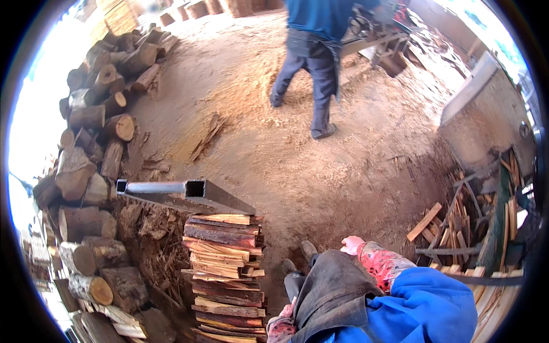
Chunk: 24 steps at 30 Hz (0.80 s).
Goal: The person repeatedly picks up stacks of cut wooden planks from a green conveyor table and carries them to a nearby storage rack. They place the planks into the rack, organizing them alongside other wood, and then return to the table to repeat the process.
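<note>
My right hand [352,244] hangs over the bare ground in front of me, past a red patterned sleeve. Its fingers look curled in, and nothing shows in them. My left hand [288,309] is low, between the dark apron [334,288] over my lap and a tall stack of split firewood [226,280]. The apron's edge partly hides that hand, so its fingers cannot be made out. The split pieces lie flat on one another, bark and pale wood showing, against a metal frame [220,197] with square tube ends.
Round logs [86,171] are heaped along the left. Ahead, a person [314,51] in a blue top and dark trousers stands by a machine [377,37] on sawdust-covered ground. Split sticks [457,234] and a large box-like metal piece [486,120] stand at the right.
</note>
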Each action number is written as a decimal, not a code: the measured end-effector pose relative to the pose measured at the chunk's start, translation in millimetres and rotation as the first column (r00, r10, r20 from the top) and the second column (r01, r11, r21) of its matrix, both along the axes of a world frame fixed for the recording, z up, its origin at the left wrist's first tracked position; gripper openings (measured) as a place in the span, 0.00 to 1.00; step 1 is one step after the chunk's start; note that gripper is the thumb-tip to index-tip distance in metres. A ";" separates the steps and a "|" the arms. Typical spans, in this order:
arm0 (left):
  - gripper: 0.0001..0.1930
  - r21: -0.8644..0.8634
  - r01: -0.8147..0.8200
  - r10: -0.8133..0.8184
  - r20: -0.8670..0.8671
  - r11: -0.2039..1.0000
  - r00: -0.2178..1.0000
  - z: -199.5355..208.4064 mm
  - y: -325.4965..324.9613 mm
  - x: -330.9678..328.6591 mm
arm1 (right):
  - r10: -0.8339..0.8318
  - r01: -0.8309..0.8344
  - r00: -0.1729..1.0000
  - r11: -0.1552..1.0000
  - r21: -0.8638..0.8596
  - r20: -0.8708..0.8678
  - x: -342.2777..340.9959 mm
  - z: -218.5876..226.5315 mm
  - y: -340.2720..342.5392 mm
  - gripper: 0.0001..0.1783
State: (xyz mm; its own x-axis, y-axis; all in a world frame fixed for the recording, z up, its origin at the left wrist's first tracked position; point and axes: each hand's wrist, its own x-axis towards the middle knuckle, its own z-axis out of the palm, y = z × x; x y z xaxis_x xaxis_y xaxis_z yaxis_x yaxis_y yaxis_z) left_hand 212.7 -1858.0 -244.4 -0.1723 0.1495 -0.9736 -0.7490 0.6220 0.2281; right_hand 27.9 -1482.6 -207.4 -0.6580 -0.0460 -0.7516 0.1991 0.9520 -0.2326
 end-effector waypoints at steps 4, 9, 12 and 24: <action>0.50 -0.040 0.045 -0.044 0.033 0.998 0.998 -44.8 -41.4 18.2 | -0.173 0.172 0.984 0.984 -0.051 -0.029 65.2 0.8 -16.3 0.29; 0.39 0.003 0.152 -0.152 -0.005 0.988 0.988 -33.7 -58.9 -5.7 | -0.328 0.317 0.944 0.929 -0.193 -0.029 153.7 -16.9 -41.1 0.27; 0.26 0.063 0.232 -0.231 -0.024 0.971 0.973 -63.5 -101.8 -4.3 | -0.290 0.270 0.953 0.943 -0.194 -0.084 142.1 -2.1 -76.1 0.22; 0.19 0.090 0.495 -0.482 -0.131 0.864 0.866 -40.8 -57.3 -173.6 | -0.557 0.522 0.827 0.811 -0.264 -0.073 139.0 10.4 -81.9 0.22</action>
